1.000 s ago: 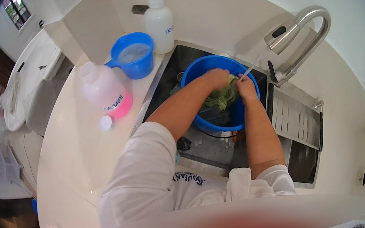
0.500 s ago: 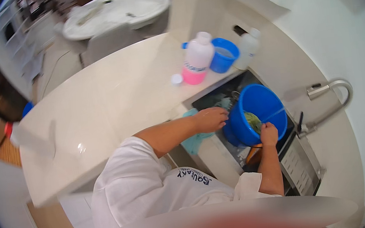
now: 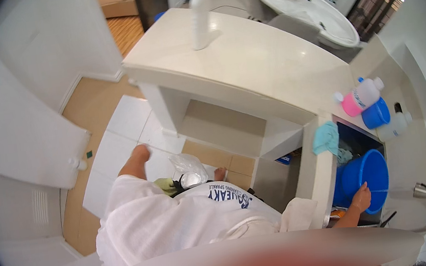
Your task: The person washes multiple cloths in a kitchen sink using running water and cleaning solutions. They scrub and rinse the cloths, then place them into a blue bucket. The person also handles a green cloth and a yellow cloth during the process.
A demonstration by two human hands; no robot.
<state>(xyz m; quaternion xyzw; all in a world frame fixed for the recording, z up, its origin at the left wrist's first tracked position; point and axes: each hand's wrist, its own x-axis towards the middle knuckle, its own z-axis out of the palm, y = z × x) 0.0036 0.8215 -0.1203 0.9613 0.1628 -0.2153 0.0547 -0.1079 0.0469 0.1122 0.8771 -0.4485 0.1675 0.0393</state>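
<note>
In the sink (image 3: pixel 366 137) at the right stands a blue bucket (image 3: pixel 350 177), tilted, with its mouth toward the faucet (image 3: pixel 421 191). A thin stream of water runs from the faucet toward the bucket. My right hand (image 3: pixel 361 198) is closed on the bucket's near rim. My left hand (image 3: pixel 142 152) is out to the left above the tiled floor, away from the counter; its fingers are hidden from view. A light blue cloth (image 3: pixel 325 138) hangs over the sink's edge near the bucket. At my waist are a clear plastic bag (image 3: pixel 189 167) and a green cloth (image 3: pixel 166 186).
On the counter (image 3: pixel 257 62) stand a white bottle with a red cap (image 3: pixel 200 19), a bottle of pink liquid (image 3: pixel 363 97), a small blue bucket (image 3: pixel 376 113) and a whitish bottle (image 3: pixel 396 126). Beneath it are open compartments (image 3: pixel 223 126). A white oval table (image 3: pixel 310 10) stands beyond.
My left hand has moved from beside the bucket out to the left. My right hand stays at the bucket's rim. The view has turned left, showing the floor and the red-capped bottle.
</note>
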